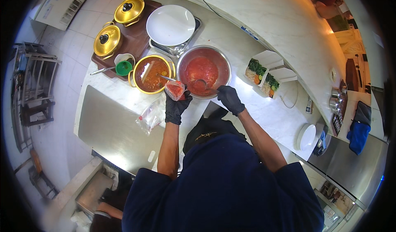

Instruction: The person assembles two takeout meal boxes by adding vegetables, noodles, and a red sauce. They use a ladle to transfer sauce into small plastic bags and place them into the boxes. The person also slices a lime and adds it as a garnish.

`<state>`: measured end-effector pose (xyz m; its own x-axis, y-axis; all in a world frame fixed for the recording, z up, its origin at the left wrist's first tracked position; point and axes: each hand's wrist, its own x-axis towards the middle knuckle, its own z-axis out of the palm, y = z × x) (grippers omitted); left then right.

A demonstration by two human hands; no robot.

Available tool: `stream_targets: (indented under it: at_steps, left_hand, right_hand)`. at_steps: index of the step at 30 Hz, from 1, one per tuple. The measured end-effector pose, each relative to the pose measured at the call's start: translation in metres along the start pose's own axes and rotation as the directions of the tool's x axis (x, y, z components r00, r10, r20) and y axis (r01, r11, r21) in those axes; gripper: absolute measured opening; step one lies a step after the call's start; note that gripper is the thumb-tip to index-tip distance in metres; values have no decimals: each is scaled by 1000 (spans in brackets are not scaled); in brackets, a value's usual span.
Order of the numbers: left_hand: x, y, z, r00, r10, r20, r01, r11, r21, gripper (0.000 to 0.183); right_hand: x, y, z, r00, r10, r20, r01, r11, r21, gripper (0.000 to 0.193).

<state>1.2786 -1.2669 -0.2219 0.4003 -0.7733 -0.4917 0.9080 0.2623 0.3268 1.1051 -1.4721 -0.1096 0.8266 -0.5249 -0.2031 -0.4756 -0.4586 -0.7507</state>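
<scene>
**Inspector:** State the condition of both hands.

**Operator:** Both wear black gloves. My left hand [176, 105] is closed around one small clear bag [175, 89] partly filled with red sauce, held upright at the near rim of the steel bowl. My right hand [230, 99] is closed on the handle of one ladle [201, 84], whose cup sits in the sauce.

**Inspector:** Count the vessels ahead of the hands.

**Operator:** One steel bowl [222, 63] of red sauce, directly ahead of both hands. One open gold pot [136, 80] of orange stew, just left of the bowl and beyond my left hand. Two lidded gold pots [108, 39] on a brown tray, farther out to the left. One white plate [170, 25] on a metal tray, beyond the bowl.

**Inspector:** Other items?

**Operator:** One green funnel [123, 67] left of the open pot. One empty clear bag [152, 116] flat on the counter [272, 116], just left of my left hand. Two white boxes of greens [261, 74] beyond my right hand, to its right.
</scene>
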Motion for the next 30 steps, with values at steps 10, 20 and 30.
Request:
stream_targets:
  at_steps: [10, 20, 30]
  left_hand:
    - [5, 10, 24, 950, 308, 44, -287, 815, 503, 50]
    - [27, -3, 138, 987, 41, -156, -95, 928, -360, 53]
    - [30, -5, 173, 988, 19, -151, -78, 917, -392, 76]
  right_hand:
    - [11, -77, -69, 941, 339, 18, -334, 914, 231, 26]
    - [-7, -181, -131, 964, 218, -153, -181, 957, 225, 24]
    - [-31, -167, -89, 933, -262, -248, 132, 888, -439, 45]
